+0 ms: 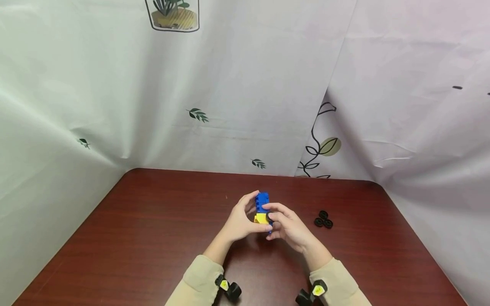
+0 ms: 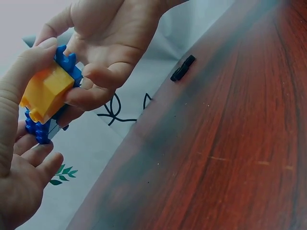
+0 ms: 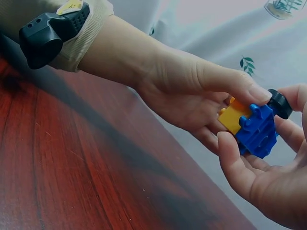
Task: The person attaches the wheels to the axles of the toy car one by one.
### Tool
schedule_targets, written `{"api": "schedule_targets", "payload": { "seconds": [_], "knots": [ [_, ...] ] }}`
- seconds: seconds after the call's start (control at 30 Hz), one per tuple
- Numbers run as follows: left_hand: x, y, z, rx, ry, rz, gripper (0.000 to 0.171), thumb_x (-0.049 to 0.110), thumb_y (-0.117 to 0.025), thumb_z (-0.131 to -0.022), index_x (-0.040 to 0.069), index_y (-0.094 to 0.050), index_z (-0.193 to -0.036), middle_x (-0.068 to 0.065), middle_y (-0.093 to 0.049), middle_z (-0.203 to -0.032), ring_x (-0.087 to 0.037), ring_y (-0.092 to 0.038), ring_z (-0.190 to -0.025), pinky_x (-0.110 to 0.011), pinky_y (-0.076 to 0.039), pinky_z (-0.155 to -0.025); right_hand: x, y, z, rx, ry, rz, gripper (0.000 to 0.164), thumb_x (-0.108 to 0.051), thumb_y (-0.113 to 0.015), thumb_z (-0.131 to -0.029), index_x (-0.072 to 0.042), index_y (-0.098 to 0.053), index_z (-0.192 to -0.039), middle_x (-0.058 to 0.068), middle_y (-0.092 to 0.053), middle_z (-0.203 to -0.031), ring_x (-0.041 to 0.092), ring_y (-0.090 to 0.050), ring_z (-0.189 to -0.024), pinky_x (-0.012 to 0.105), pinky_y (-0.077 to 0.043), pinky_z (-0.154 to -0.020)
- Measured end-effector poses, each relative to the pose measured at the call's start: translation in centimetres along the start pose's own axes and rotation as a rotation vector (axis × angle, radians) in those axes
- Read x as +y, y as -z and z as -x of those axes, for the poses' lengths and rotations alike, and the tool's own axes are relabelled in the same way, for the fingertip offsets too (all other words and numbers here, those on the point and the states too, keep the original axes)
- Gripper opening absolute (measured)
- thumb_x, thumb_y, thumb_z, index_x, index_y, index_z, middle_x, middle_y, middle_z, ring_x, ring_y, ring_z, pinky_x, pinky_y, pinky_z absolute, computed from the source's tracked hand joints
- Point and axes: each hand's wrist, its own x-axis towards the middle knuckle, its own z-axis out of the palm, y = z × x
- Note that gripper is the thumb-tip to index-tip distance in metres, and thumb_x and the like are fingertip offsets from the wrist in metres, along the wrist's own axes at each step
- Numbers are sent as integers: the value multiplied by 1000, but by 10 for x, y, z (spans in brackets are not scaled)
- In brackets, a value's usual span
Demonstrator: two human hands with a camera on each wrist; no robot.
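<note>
Between both hands, above the table, is a toy-block vehicle with a studded blue base (image 1: 262,199) and a yellow block (image 1: 262,218) fixed on it. My left hand (image 1: 239,222) grips it, the thumb lying along the yellow block in the left wrist view. A small black wheel (image 3: 279,104) sits at the side of the blue base, between fingertips of both hands in the right wrist view. My right hand (image 1: 294,230) pinches this wheel against the side. Fingers partly cover the vehicle, and its far side is hidden.
Three black wheels (image 1: 323,215) lie together on the dark red table (image 1: 153,221), right of my hands. White patterned cloth (image 1: 245,85) hangs behind the table's far edge and along its sides. Both wrists wear strapped black cameras (image 1: 232,291).
</note>
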Motion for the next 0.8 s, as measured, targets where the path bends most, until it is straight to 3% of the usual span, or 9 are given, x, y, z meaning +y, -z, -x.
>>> {"api": "schedule_targets", "payload": {
  "seconds": [0.27, 0.4, 0.67, 0.8],
  "knots": [
    [-27, -3, -7, 53, -36, -31, 96, 20, -86, -67, 15, -33, -146, -12, -42, -144, -25, -48, -129, -42, -40, -106, 0, -1, 0, -9, 17, -3, 50, -22, -48, -98, -8, -35, -144, 4, -54, -112, 13, -65, -75, 29, -57, -68],
    [-29, -3, -7, 75, -61, -39, 94, 24, -87, -65, 17, -37, -144, -7, -46, -141, -21, -52, -126, -40, -42, -104, 0, -1, 0, 7, 11, -12, 53, -22, -49, -98, -10, -32, -146, 4, -55, -112, 15, -66, -75, 30, -57, -67],
    [-28, -2, -6, 106, -117, -142, 96, 34, -88, -63, 16, -40, -144, -2, -50, -135, -18, -59, -113, -33, -50, -95, 0, -5, 0, 61, 16, 4, 58, -14, -54, -95, -17, -29, -148, 6, -60, -110, 16, -66, -74, 32, -57, -67],
    [-28, 1, -7, 109, -117, -129, 96, 33, -88, -63, 18, -39, -144, -2, -50, -136, -19, -58, -116, -36, -48, -97, 0, -7, -1, 88, 25, 14, 60, -15, -57, -94, -18, -29, -146, 7, -61, -114, 17, -68, -78, 36, -58, -69]
  ]
}}
